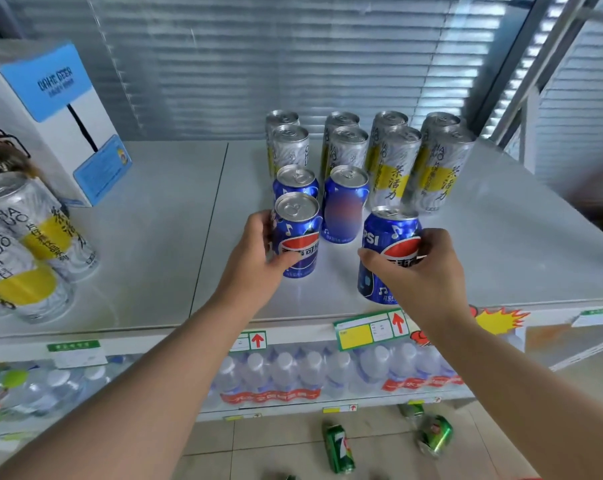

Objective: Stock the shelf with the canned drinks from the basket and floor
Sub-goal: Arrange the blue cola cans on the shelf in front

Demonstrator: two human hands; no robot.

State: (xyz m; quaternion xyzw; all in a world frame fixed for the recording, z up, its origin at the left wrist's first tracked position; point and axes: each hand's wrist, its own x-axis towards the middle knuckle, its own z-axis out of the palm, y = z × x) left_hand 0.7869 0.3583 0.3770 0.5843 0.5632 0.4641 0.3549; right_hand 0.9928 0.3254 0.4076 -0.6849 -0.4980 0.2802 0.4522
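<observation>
Gripping left blue can (298,237), left hand (258,258) | right hand (421,271) grips right blue can (390,237), label part-hidden

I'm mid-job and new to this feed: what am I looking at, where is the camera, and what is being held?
No machine here: each grip is a person's bare hand, filmed by one camera worn on the head, looking forward and down. The left grip holds a blue can standing on the shelf. The right grip holds a second blue can near the shelf's front edge. Behind them stand two more blue cans and tall silver-and-yellow cans. Green cans lie on the floor below.
</observation>
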